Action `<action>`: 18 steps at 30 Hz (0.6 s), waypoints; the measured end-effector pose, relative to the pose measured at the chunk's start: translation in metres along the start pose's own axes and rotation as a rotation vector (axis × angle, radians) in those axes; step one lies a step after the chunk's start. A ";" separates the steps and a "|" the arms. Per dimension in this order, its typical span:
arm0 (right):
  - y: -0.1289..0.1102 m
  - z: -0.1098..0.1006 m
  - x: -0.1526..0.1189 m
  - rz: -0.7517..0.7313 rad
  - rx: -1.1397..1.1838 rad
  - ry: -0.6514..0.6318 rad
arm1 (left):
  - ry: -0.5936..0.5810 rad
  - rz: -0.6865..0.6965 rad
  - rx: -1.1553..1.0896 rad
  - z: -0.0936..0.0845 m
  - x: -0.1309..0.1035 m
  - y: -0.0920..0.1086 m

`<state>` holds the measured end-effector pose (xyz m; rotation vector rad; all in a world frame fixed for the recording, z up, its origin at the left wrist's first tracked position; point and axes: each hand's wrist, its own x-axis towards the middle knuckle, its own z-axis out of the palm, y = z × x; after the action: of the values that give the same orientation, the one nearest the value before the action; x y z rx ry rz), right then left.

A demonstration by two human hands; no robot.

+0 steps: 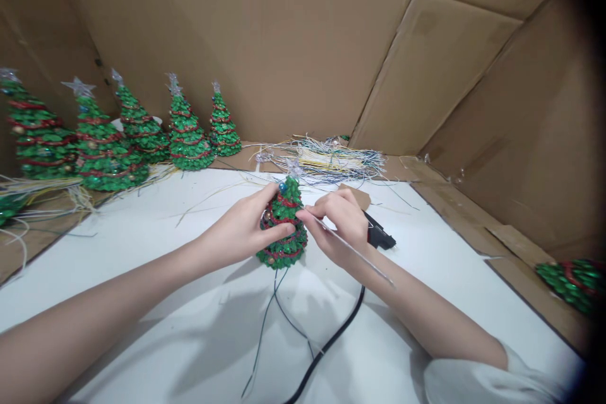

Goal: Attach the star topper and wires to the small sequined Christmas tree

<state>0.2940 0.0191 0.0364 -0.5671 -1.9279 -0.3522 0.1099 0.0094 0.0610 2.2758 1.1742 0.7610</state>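
A small green Christmas tree with red garland and a clear star stands upright at the centre of the white surface. My left hand is wrapped round its left side, with the thumb across the front. A thin pale stick is pinched in my right hand, its near end slanting down to the right over my forearm. The stick's far end is hidden at my fingertips, close to the tree's right side. Thin dark green wires trail from the tree's base towards me.
Several similar trees stand at the back left. Bundled wires lie at the back. A black tool is partly behind my right hand; a black cable runs to the front. Another tree lies far right. Cardboard walls enclose the surface.
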 end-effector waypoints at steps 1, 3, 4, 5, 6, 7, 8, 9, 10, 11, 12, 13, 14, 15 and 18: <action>-0.001 0.000 0.000 -0.016 -0.029 -0.004 | 0.000 0.001 0.002 0.000 0.000 0.000; -0.003 -0.001 0.001 -0.048 -0.088 -0.018 | 0.000 0.005 0.002 0.000 0.000 -0.001; -0.004 -0.002 0.002 -0.059 -0.114 -0.029 | 0.000 0.009 0.002 0.000 0.000 -0.001; -0.006 -0.002 0.003 -0.065 -0.135 -0.043 | 0.002 0.013 0.001 0.001 0.000 -0.001; -0.007 -0.003 0.004 -0.065 -0.147 -0.055 | 0.007 0.016 0.002 0.001 0.000 -0.001; -0.008 -0.003 0.004 -0.057 -0.149 -0.065 | 0.011 0.017 0.002 0.001 0.001 -0.002; -0.008 -0.003 0.005 -0.040 -0.136 -0.075 | 0.015 0.017 0.003 0.002 0.001 -0.002; -0.009 -0.004 0.006 -0.013 -0.108 -0.081 | 0.018 0.015 0.003 0.002 0.001 -0.002; -0.008 -0.004 0.006 0.023 -0.065 -0.084 | 0.019 0.014 0.002 0.002 0.001 -0.002; -0.007 -0.004 0.007 0.064 -0.011 -0.084 | 0.019 0.014 0.000 0.001 0.001 -0.001; -0.006 -0.005 0.007 0.105 0.045 -0.084 | 0.016 0.015 -0.004 0.001 0.000 -0.001; -0.004 -0.005 0.007 0.136 0.096 -0.081 | 0.011 0.014 -0.009 0.001 0.000 -0.001; -0.003 -0.005 0.007 0.151 0.134 -0.069 | 0.007 0.015 -0.014 0.000 0.000 -0.001; -0.001 -0.005 0.007 0.152 0.153 -0.052 | 0.004 0.015 -0.019 0.000 0.000 0.000; 0.001 -0.003 0.004 0.108 0.133 0.016 | 0.001 0.021 -0.021 0.000 0.000 0.000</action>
<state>0.2954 0.0195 0.0410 -0.5763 -1.8809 -0.1572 0.1100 0.0094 0.0615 2.2743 1.1392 0.7785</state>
